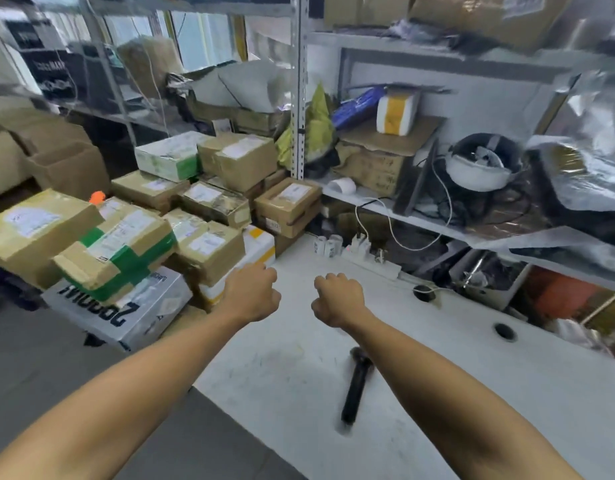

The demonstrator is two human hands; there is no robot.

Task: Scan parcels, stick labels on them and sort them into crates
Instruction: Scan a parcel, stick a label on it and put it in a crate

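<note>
Both my arms reach forward over the white table (437, 393). My left hand (252, 292) has its fingers curled under and holds nothing, close to a white parcel with yellow tape (261, 245) at the edge of the parcel pile. My right hand (339, 299) is also curled and holds nothing, hovering above the table. A black handheld scanner (356, 389) lies on the table under my right forearm. Several taped cardboard parcels with white labels are stacked at the left, among them one with green tape (122, 251) and a white printed box (126, 313).
Metal shelving (300, 98) behind the table holds boxes, bags and cables. Small label rolls (328, 245) and a power strip (371, 258) sit at the table's back edge. Two round cable holes (505, 331) are in the tabletop. Grey floor lies lower left.
</note>
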